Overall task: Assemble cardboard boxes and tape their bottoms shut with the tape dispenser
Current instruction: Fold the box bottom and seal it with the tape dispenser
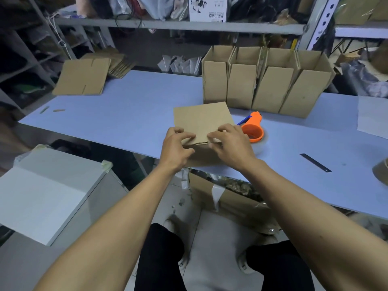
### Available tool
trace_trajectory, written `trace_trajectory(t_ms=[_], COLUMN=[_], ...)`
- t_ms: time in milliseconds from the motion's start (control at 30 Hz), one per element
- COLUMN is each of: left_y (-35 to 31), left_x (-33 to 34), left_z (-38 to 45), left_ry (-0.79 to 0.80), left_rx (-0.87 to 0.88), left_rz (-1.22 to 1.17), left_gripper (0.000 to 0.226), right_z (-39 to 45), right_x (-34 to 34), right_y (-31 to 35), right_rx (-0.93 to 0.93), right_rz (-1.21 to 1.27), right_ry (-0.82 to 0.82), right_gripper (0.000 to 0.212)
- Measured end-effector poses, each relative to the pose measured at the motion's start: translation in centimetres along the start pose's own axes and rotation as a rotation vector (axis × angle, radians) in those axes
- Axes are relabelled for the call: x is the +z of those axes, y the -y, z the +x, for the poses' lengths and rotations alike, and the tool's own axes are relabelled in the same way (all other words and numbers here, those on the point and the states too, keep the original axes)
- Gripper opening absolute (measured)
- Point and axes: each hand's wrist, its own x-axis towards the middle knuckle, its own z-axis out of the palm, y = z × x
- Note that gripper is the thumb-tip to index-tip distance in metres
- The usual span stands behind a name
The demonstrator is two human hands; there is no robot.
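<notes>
Cardboard, brown and corrugated: one box (pixel 202 122) is held at the near edge of the pale blue worktop (pixel 126 106), its bottom flaps folded flat on top and facing up. The left hand (pixel 176 147) is curled round the near left corner, fingers over the flap edge; the right hand (pixel 230 145) grips the near right part likewise, fingers pressing the flaps down. The step in hand is judged to be flap closing, with taping not yet begun. The orange tape dispenser (pixel 253 128) lies on the worktop just beside the right hand, untouched, partly hidden behind it. Four assembled boxes (pixel 264 85) stand in a row at the rear; flat blanks (pixel 83 77) are stacked at far left. For the next move, one hand would be needed to keep the seam shut while the other is freed for the dispenser; flap spring-back is the likely risk.
</notes>
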Motion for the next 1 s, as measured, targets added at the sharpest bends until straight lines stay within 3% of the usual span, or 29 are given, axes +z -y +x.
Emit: trace_trajectory(t_ms=[200,533,600,733,800,867,1000], left_y=[0.3,1.6,1.6,1.8,2.0,2.2,2.0], left_x=[1.3,1.1,1.1,1.0,1.1,1.2,1.0], left_z=[0.0,-0.5,-0.4,0.4,1.0,1.7,1.9], left_ry=[-0.008,0.052,0.059,-0.021,-0.054,-0.052,-0.056], left_rx=[0.018,0.02,0.095,0.258,0.337,0.43,0.528], left_rz=[-0.003,-0.132,-0.004,0.615,0.795,0.849,0.708], left_gripper=[0.041,0.039,0.038,0.042,0.042,0.038,0.024], right_z=[-0.2,-0.2,-0.2,0.1,0.1,-0.1,-0.2], right_x=[0.7,0.8,1.0,0.8,0.7,0.8,0.6], right_y=[0.5,-0.6,-0.4,-0.4,-0.4,-0.4,-0.3], right_rx=[-0.021,-0.036,-0.037,-0.021,-0.021,-0.032,-0.024], right_rz=[-0.047,-0.004,0.006,0.054,0.073,0.067,0.03], right_ry=[-0.012,0.0,-0.004,0.022,0.025,0.036,0.023], right_gripper=[0.031,0.027,0.027,0.024,0.024,0.03,0.027])
